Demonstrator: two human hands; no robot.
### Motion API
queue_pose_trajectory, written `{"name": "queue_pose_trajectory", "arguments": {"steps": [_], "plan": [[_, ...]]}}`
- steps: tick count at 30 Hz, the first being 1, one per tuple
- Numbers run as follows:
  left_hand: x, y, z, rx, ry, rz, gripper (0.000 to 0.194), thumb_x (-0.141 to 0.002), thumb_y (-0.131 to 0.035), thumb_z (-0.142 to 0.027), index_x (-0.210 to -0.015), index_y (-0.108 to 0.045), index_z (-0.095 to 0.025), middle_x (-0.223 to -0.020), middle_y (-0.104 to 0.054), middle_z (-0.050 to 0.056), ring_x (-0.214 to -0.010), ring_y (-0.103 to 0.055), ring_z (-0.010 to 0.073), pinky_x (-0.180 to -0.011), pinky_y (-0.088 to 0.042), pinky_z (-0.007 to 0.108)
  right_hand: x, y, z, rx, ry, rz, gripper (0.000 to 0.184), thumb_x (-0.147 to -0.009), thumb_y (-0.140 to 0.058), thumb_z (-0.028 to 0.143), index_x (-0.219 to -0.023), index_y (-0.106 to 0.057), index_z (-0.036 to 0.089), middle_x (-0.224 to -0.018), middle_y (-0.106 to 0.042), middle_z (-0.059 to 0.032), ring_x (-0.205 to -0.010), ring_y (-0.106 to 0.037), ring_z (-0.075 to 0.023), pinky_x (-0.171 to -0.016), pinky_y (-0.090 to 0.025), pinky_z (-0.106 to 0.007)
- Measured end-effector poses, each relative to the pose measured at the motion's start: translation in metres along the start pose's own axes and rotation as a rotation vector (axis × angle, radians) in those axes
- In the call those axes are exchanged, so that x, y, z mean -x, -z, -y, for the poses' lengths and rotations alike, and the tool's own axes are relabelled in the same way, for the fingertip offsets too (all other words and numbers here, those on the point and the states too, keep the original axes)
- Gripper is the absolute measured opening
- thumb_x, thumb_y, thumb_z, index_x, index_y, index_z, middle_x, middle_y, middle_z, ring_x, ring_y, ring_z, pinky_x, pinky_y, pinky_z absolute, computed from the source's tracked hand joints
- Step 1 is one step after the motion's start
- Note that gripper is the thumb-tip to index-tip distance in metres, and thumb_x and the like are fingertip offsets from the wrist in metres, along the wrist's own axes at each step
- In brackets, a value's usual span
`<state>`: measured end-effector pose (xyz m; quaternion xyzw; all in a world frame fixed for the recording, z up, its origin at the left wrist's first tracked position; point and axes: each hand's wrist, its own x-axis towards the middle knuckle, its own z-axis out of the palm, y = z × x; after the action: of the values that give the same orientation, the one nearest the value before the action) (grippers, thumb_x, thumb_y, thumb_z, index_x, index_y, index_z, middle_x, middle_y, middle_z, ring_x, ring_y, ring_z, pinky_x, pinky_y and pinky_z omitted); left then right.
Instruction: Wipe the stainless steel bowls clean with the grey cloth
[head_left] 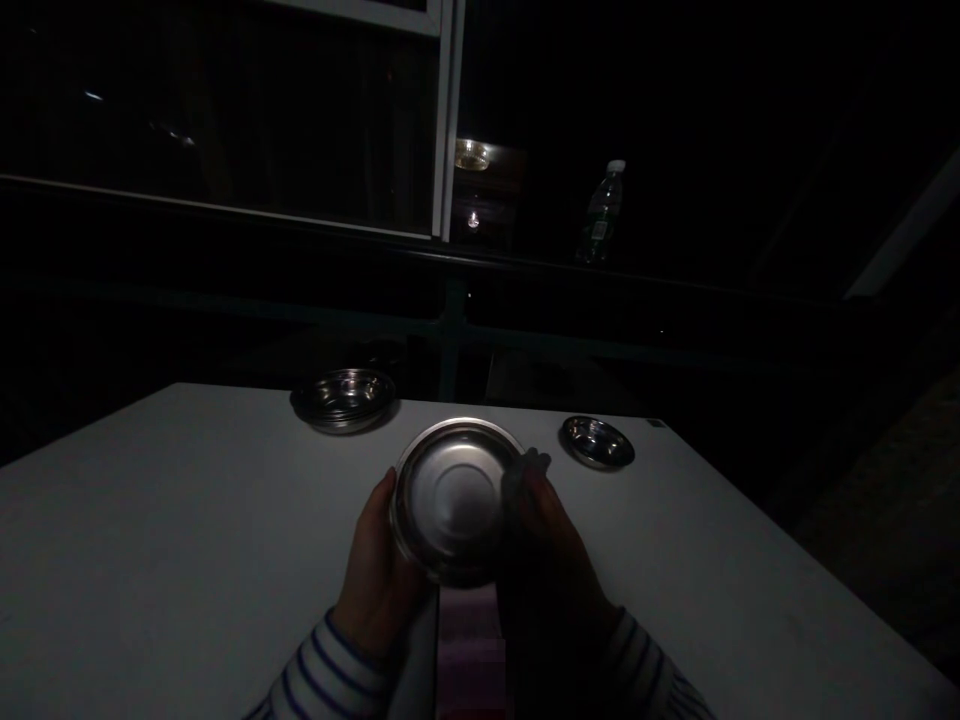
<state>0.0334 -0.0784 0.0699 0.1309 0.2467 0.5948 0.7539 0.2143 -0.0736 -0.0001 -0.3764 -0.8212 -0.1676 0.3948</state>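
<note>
A round metal bowl [454,490] is held up over the near part of the table, its wide face turned toward me. My left hand [379,570] grips it by the left rim, thumb along the edge. At the right rim, my right hand [555,540] presses a dark grey cloth [525,480] against the metal. Shadow hides most of the right fingers. Toward the back left of the table sits a stack of metal bowls [343,402]. A single metal bowl [598,443] rests at the back right.
The white table [187,540] spreads out on both sides of my arms. Beyond its far edge, a plastic bottle [602,215] with a white cap stands on a dark ledge by the window frame [448,120]. The surroundings are very dark.
</note>
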Motion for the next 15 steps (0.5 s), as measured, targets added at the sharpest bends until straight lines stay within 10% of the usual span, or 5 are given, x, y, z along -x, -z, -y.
{"name": "queue_pose_trajectory", "arguments": {"steps": [15], "plan": [[-0.019,-0.008,-0.004,-0.446,-0.059,0.018,0.034,-0.072,-0.062,-0.04,-0.089,-0.067,-0.011,-0.078,-0.071,0.006,-0.068,-0.065,0.0181,-0.062,-0.049,0.026,-0.069,0.044,-0.003,-0.253,-0.076,-0.001,0.028,-0.089,-0.039,0.023,-0.112,-0.053,0.018,-0.113,-0.06,-0.0079,-0.109,-0.052,-0.0187,-0.1,-0.035,-0.042]]}}
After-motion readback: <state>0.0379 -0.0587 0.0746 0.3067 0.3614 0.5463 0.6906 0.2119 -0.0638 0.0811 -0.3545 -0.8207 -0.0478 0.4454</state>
